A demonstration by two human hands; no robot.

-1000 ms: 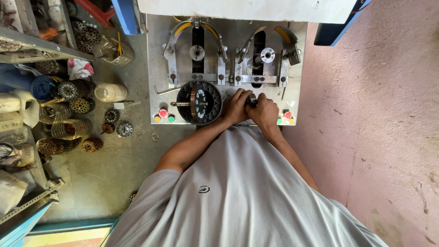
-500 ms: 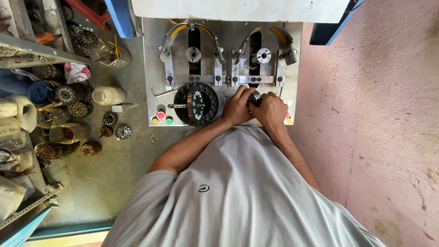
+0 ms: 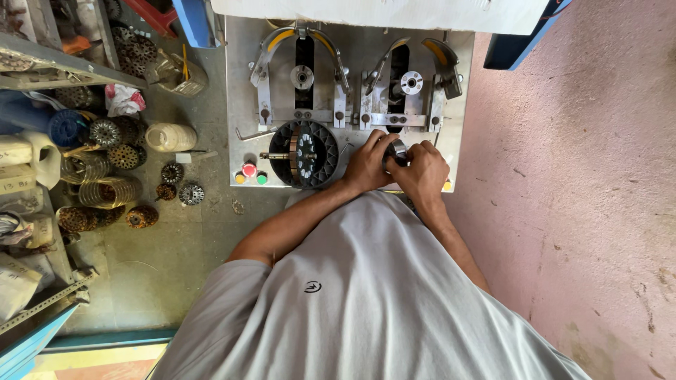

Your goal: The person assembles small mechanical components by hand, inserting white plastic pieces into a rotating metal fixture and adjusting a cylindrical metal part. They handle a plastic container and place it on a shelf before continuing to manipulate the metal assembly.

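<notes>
Both of my hands meet over a small round metal part (image 3: pixel 398 150) at the front of a grey metal machine table (image 3: pixel 352 42). My left hand (image 3: pixel 367 163) curls around the part from the left. My right hand (image 3: pixel 424 172) grips it from the right and below. Just left of my hands a black round slotted stator core (image 3: pixel 304 153) with copper winding lies on the table. Behind stand two winding fixtures with curved yellow-edged arms, one at the left (image 3: pixel 301 67) and one at the right (image 3: pixel 412 77).
Red, yellow and green push buttons (image 3: pixel 248 174) sit at the table's front left. Several wound cores (image 3: pixel 120 151), a white roll (image 3: pixel 169 137) and a shelf frame (image 3: pixel 63 70) crowd the floor at left. A pink wall (image 3: pixel 584 176) rises on the right.
My hands have shifted slightly on the small metal part and stay closed around it. The view has drifted a little; the stator core has not moved.
</notes>
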